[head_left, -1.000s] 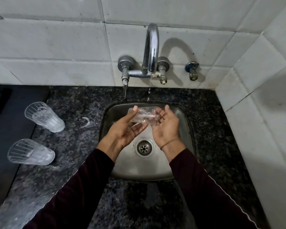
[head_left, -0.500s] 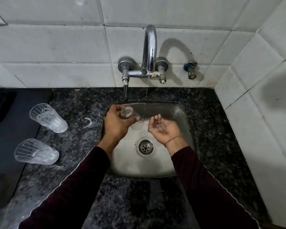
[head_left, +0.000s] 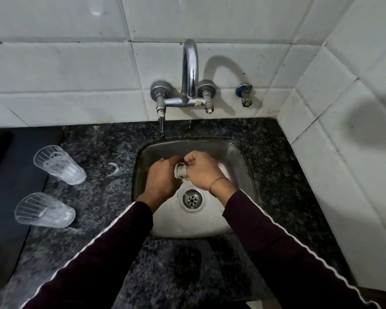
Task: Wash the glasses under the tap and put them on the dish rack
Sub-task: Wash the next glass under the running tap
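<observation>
Right now both hands work one glass [head_left: 180, 172] over the sink [head_left: 239, 157], below the tap [head_left: 190, 70] — the left hand [head_left: 163, 181] grips it from one side, the right hand [head_left: 202, 171] curls round the other, probably to rub it clean. Little of it shows — clear, wet-looking. Two ribbed glasses [head_left: 59, 165] lie on the counter [head_left: 103, 192], left.

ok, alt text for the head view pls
Both hands, left hand and right hand, grip a clear glass over a steel sink below a wall tap. Two more glasses sit on the dark counter, left.
</observation>
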